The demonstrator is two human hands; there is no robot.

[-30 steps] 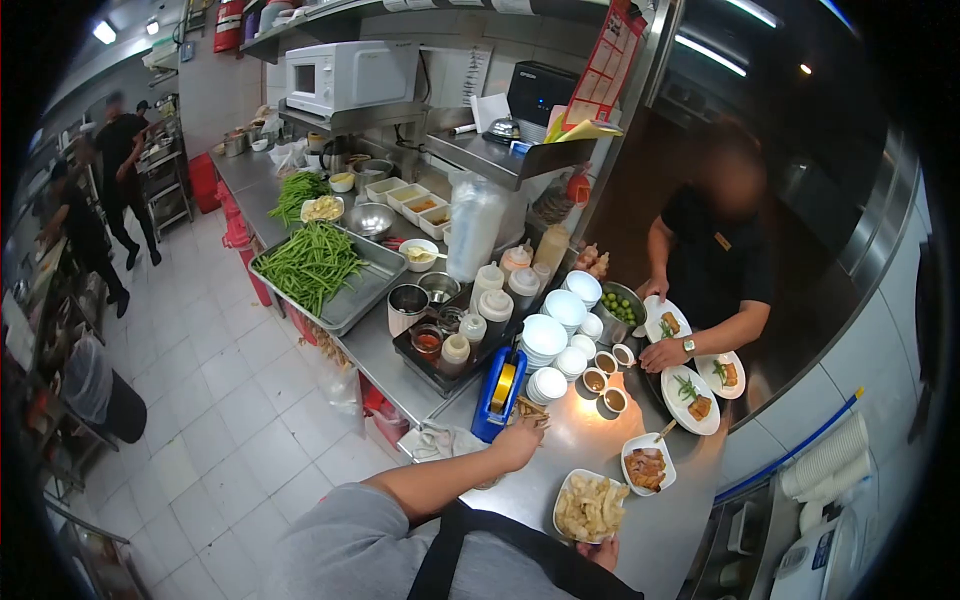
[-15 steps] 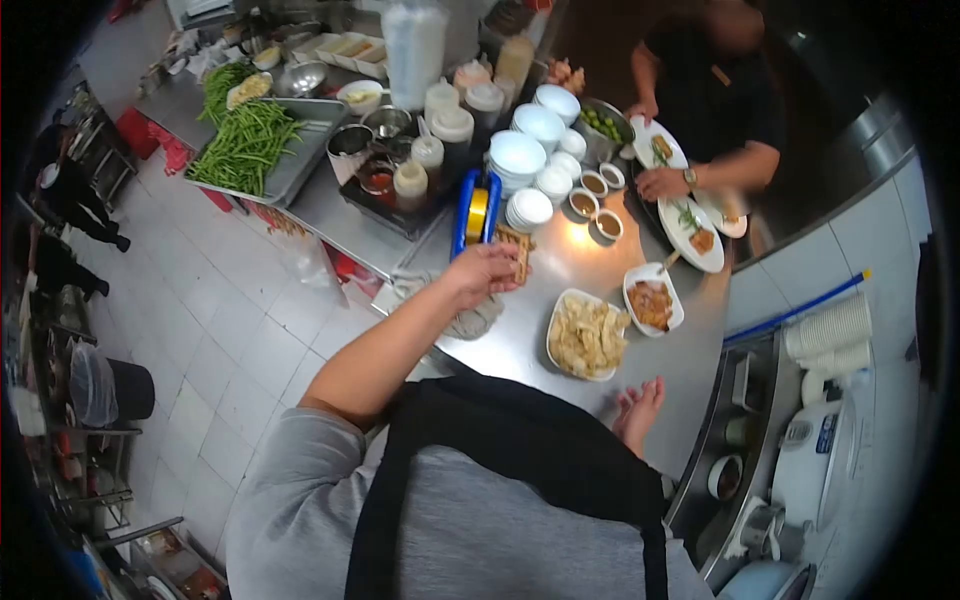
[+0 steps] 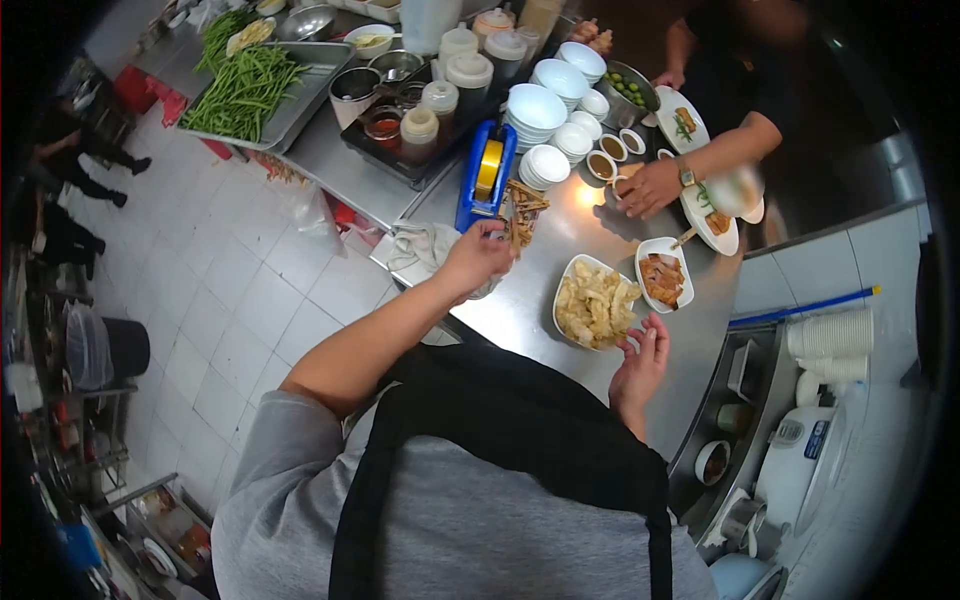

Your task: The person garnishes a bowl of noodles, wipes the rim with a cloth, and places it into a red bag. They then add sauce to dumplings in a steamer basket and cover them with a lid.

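My left hand (image 3: 476, 262) is closed at the fingertips beside a heap of thin brown wooden pieces (image 3: 528, 203); a narrow brown piece shows at its fingers, too small to name. Just beyond stands a blue tape dispenser (image 3: 487, 172) with yellow tape. My right hand (image 3: 640, 368) has its fingers apart and holds nothing visible, close to the lower right rim of a white bowl of pale fried pieces (image 3: 592, 306). Behind that bowl, a smaller white dish holds browned meat pieces (image 3: 662, 278) and a utensil handle.
A co-worker's hand (image 3: 652, 188) reaches over small sauce cups (image 3: 602, 165). Oval plates (image 3: 709, 222) of food lie at the right. Stacked white bowls (image 3: 537, 110), squeeze bottles (image 3: 468, 80) and a tray of green beans (image 3: 250, 95) stand farther back. A cloth (image 3: 425, 248) lies at the left edge.
My right hand has moved up to the fried-food bowl. My left hand remains by the wooden pieces, its fingers shifted. The co-worker's hand has moved from the plates to the sauce cups.
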